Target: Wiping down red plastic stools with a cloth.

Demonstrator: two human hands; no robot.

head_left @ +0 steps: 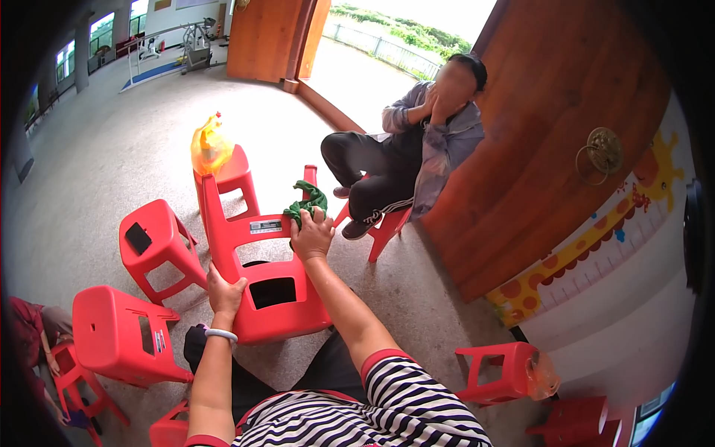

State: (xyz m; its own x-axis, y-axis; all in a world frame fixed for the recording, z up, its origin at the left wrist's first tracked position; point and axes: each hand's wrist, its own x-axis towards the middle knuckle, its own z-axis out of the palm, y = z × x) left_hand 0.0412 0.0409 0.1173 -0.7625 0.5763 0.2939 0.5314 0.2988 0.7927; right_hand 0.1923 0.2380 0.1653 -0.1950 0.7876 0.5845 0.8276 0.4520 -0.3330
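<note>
A red plastic stool [273,274] lies tipped before my lap, its seat end towards me and its legs pointing away. My left hand [225,290] grips the stool's left side near the seat, the thumb over its edge. On the stool's far right part, by a crossbar with a printed label [265,226], my right hand [313,234] presses a bunched green cloth [308,201] against the leg. Some of the cloth hangs past my fingers around that leg. Part of the grip on it is hidden behind my fingers.
Red stools stand to my left, one with a dark flat object [138,238] on its seat. A yellow plastic bag [212,146] sits on another ahead. A person [424,134] sits by the open wooden door [553,112]; another person [33,335] is at far left.
</note>
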